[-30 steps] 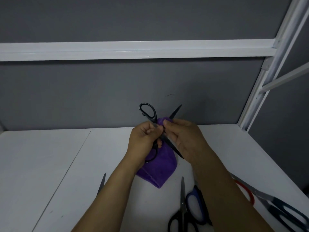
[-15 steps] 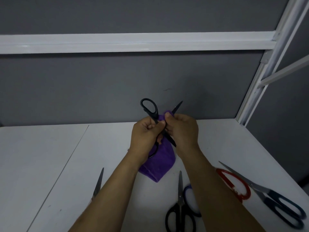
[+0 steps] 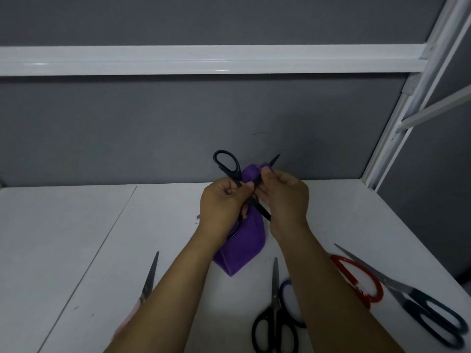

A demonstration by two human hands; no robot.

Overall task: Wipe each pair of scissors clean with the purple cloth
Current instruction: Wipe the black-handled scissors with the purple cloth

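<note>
An open pair of black scissors point(image 3: 236, 169) is held up above a white table point(image 3: 76, 250), its blades crossed between a person's two hands. One handle loop stands above the fingers of the left hand point(image 3: 221, 205), which curl round the shank just below it. The second loop hangs under that palm, against the purple cloth point(image 3: 244, 245).

The fingertips point(image 3: 266, 171) of the right hand point(image 3: 285, 197) pinch a bunch of the cloth round the upper blade, whose tip pokes out just beyond them. The lower blade juts down past the heel of the same hand. The rest of the cloth hangs loose beneath both hands.

The scissors look light and stiff, with smooth blades that could slip or nick. They are probably safest taken by the handle shank, as the left hand has them, with bare fingers kept off the edges. The cloth is soft and thick, and seems to pad the pinching fingers well enough to slide along the steel.

On the table, nearer the person than the fingers, lie more pairs. A pink-handled pair point(image 3: 150, 276) lies beside the left forearm, and a black-handled pair point(image 3: 274, 327) and a blue loop point(image 3: 288, 296) lie between the arms. A red-handled pair point(image 3: 356, 281) and a dark-blue-handled pair point(image 3: 433, 322) lie beyond the right forearm.
</note>
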